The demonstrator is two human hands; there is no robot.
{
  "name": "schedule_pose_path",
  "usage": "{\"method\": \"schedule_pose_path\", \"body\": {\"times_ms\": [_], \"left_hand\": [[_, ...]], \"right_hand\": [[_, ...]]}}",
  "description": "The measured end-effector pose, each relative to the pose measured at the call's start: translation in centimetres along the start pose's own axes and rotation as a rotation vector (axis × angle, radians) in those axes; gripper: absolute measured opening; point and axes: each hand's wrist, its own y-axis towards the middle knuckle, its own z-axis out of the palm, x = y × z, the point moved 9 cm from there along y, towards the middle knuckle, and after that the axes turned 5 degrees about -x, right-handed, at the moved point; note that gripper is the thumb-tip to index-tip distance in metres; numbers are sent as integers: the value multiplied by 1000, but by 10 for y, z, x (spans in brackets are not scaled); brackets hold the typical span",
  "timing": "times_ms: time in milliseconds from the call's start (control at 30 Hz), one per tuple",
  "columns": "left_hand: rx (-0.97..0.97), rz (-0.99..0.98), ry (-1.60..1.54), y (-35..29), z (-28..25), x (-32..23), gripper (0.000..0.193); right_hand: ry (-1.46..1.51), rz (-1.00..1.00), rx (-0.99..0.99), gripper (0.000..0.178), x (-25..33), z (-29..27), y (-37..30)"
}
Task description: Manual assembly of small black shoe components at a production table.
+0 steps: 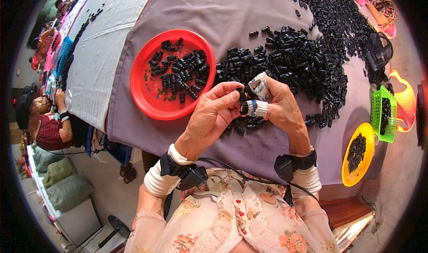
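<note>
Presently we observe the left fingers [226,102] pinched together on a small black piece [241,94]; the right fingers [273,111], curled and wearing striped white wraps [256,108], sit just beside it, their grip unclear. We locate the piece at the left fingertips, above the bench's [267,150] near side, right of the red basin [137,92].

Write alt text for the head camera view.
A person's left hand pinches a small black piece near the right hand, over a cloth-covered table. Similar pieces lie heaped beyond; more sit in a red tray at left.
</note>
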Motion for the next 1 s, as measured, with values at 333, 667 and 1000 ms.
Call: {"method": "schedule_pose_path", "body": {"times_ms": [333,667,1000], "left_hand": [[-57,99,285,2,-7,-9,16],[-84,80,177,2,-7,-7,14],[-79,99,226,2,-7,-6,17]], "right_hand": [[-67,-162,-30,27,7,6,-3],[-52,-124,-72,28,3,5,-2],[-54,-147,-75,28,3,6,-3]]}}
